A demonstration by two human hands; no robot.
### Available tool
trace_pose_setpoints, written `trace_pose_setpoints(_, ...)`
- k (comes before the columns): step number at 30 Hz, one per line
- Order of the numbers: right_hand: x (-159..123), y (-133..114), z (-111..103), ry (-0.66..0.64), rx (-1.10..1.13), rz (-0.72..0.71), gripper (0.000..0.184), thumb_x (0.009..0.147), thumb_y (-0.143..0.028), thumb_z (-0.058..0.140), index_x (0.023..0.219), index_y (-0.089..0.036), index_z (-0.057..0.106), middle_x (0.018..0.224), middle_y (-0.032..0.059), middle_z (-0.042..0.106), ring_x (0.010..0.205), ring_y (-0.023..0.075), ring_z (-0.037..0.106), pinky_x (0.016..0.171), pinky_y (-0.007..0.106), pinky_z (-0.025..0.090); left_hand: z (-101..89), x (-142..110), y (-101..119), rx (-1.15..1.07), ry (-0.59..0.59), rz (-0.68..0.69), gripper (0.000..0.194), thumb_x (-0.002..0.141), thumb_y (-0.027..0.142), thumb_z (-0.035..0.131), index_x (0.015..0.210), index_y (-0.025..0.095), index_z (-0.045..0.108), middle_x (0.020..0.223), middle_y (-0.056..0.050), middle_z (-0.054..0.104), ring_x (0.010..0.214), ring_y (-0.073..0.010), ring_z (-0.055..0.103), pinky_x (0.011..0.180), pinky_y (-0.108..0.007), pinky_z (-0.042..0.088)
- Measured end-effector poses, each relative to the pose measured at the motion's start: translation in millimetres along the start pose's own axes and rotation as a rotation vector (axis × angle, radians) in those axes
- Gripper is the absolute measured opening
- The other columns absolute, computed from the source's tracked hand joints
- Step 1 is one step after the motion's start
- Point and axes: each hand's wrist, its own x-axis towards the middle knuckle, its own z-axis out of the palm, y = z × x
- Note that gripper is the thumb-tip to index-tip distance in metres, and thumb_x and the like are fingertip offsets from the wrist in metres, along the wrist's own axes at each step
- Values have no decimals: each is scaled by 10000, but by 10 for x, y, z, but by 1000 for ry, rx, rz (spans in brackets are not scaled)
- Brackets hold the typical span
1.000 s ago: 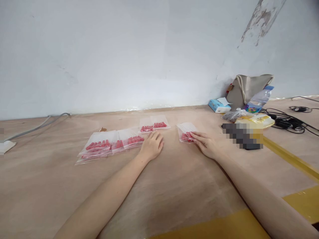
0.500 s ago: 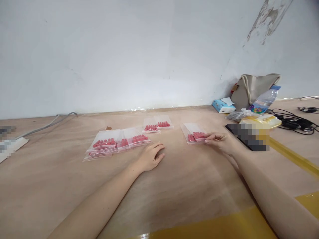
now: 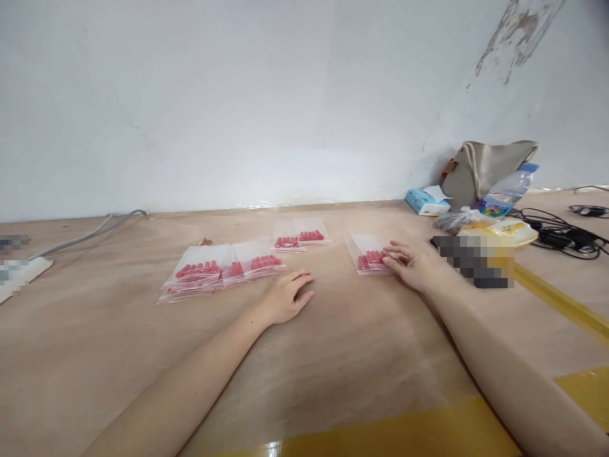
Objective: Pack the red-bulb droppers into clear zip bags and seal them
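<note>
My left hand (image 3: 288, 297) lies on the table, fingers stretched out and holding nothing. It is close to the right end of a row of overlapping clear zip bags (image 3: 202, 257) with small red pieces inside. My right hand (image 3: 413, 266) is at the right edge of two overlapping zip bags (image 3: 358, 246), also with red pieces in them. Its fingers are apart, and the fingertips rest on or just over the upper bag, partly covering it. Farther back, two more zip bags (image 3: 310, 226) lie side by side, slightly overlapping.
At the right stand a blue tissue pack (image 3: 425, 202), a beige bag (image 3: 495, 171) and a plastic bottle (image 3: 511, 188). Black cables (image 3: 566, 235) and a yellow packet (image 3: 518, 231) lie near a blurred dark object (image 3: 490, 277). A grey cable (image 3: 90, 240) runs along the left.
My right hand has loosened its pinch on the bag's corner and shifted slightly left, its fingers now spread over the bag's edge. The left hand stays in place.
</note>
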Motion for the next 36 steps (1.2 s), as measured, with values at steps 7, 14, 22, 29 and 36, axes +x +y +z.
trace_pose_setpoints(7,24,-34,67,-24,18,-4,302,674,-477,575,748,-200,668,946,81,644,861,217,608,801,383,472,37,10,-11,-20,-1,7,296,851,268,477,1129,184,535,1191,-80,537,1069,-208,520,912,-362,425)
trace_pose_setpoints(14,49,-52,128,66,-35,61,269,667,-467,547,612,-205,573,592,28,589,507,147,514,495,296,424,58,13,-8,-22,-12,-15,302,853,279,473,1124,166,544,1193,-91,535,1074,-225,511,916,-379,415)
trace_pose_setpoints(22,207,-349,198,250,503,312,247,435,-226,747,633,-192,605,616,-1,602,575,137,567,567,283,484,46,11,-9,-39,-31,-26,300,855,297,465,1123,186,542,1196,-76,532,1083,-222,503,934,-368,400)
trace_pose_setpoints(29,206,-757,522,150,790,343,375,384,-280,784,684,-191,578,590,-24,569,525,122,557,513,289,493,18,-5,5,-54,22,-85,588,812,296,523,1335,163,291,1323,-118,387,1184,-249,398,965,-402,376)
trace_pose_setpoints(36,-83,-830,630,-114,317,-108,227,680,-347,632,847,-194,635,848,64,636,759,180,601,708,357,494,36,-9,-10,-86,79,0,479,811,252,530,1272,185,422,1328,-102,404,1200,-241,402,982,-394,372)
